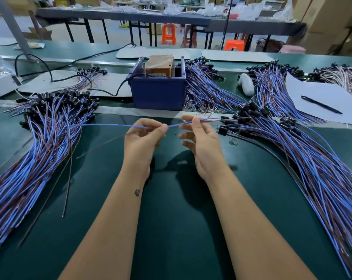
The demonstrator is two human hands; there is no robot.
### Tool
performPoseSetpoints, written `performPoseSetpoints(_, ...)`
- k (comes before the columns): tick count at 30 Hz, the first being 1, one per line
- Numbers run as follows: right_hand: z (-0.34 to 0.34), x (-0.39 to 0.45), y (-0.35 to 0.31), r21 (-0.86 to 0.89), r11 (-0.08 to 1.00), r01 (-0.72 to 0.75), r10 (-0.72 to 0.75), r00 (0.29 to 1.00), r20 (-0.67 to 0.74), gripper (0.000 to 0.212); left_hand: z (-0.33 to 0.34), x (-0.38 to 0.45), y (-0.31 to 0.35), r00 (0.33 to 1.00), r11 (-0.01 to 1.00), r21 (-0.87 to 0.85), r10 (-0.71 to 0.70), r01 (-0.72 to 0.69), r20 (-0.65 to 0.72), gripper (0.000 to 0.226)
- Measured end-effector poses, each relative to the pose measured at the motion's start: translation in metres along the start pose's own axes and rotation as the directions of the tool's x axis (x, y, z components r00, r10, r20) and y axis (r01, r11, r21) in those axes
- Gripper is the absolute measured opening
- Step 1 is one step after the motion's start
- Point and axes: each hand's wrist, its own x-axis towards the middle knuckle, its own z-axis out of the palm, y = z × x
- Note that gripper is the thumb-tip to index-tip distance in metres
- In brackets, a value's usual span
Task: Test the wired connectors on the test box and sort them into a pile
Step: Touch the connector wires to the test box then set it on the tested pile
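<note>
Both hands, left hand [145,136] and right hand [199,142], pinch 1 blue wire [177,124].

You have bare green mat [171,229] between the left wire pile [40,148] and right wire pile [302,158]. Straight ahead, the blue test box [158,93] blocks your reach.

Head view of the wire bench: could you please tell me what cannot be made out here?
- Inside of the blue test box: its front wall hides the contacts; only a brown block shows above the rim.
- Held blue wire: its left end is lost in the left pile; the left hand and right hand cover the middle.
- Right pile: cut off by the right and bottom edges.
- Far tables: blurred.
</note>
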Motion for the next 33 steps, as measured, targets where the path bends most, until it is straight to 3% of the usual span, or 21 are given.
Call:
performPoseSetpoints(2, -0.006, 0.004, -0.001, 0.068, 0.998, 0.001, 0.004, 0.996, -0.086, 0.030, 0.008, -0.007, -0.002, 0.985, 0.973, 0.199, 0.092, -0.121, 0.148, 0.025)
performPoseSetpoints(6, -0.017, 0.011, -0.004, 0.123, 0.992, 0.018, 0.009, 0.977, -0.214, 0.031, 0.030, -0.029, -0.010, 0.880, 0.901, 0.330, 0.106, -0.282, 0.463, 0.031)
performPoseSetpoints(8, -0.023, 0.012, -0.004, 0.059, 0.998, -0.001, 0.016, 0.965, -0.260, 0.032, 0.037, -0.036, -0.014, 0.805, 0.837, 0.387, 0.102, -0.387, 0.584, 0.027)
performPoseSetpoints(10, -0.031, 0.012, -0.004, -0.063, 0.998, -0.016, -0.003, 0.957, -0.291, 0.032, 0.037, -0.036, -0.014, 0.776, 0.790, 0.440, 0.072, -0.428, 0.627, 0.031)
performPoseSetpoints(14, -0.050, 0.008, -0.010, -0.329, 0.943, -0.043, -0.069, 0.944, -0.321, 0.033, 0.036, -0.038, -0.013, 0.777, 0.773, 0.479, 0.029, -0.417, 0.629, 0.035)
performPoseSetpoints(17, -0.069, 0.005, -0.025, -0.574, 0.815, -0.077, -0.115, 0.950, -0.291, 0.034, 0.036, -0.037, -0.014, 0.800, 0.805, 0.492, -0.037, -0.331, 0.599, 0.030)
performPoseSetpoints(21, -0.107, 0.001, -0.059, -0.892, 0.416, -0.174, -0.136, 0.958, -0.251, 0.029, 0.035, -0.035, -0.014, 0.819, 0.828, 0.498, -0.087, -0.257, 0.567, 0.023)
performPoseSetpoints(24, -0.133, 0.000, -0.081, -0.942, 0.109, -0.317, -0.118, 0.937, -0.329, 0.025, 0.035, -0.035, -0.014, 0.820, 0.831, 0.502, -0.105, -0.237, 0.562, 0.020)
performPoseSetpoints(26, -0.142, 0.001, -0.088, -0.909, -0.117, -0.399, -0.180, 0.909, -0.376, 0.036, 0.036, -0.035, -0.014, 0.821, 0.844, 0.492, -0.119, -0.212, 0.558, 0.023)
performPoseSetpoints(27, -0.142, 0.002, -0.088, -0.889, -0.150, -0.433, -0.225, 0.891, -0.395, 0.041, 0.036, -0.035, -0.014, 0.821, 0.847, 0.490, -0.122, -0.207, 0.558, 0.024)
performPoseSetpoints(29, -0.129, 0.003, -0.082, -0.888, -0.092, -0.451, -0.283, 0.867, -0.411, 0.046, 0.037, -0.036, -0.014, 0.821, 0.842, 0.496, -0.121, -0.213, 0.557, 0.023)
performPoseSetpoints(33, -0.069, 0.005, -0.046, -0.963, 0.014, -0.270, -0.272, 0.925, -0.264, 0.054, 0.040, -0.034, -0.016, 0.890, 0.850, 0.499, -0.085, -0.170, 0.449, 0.026)
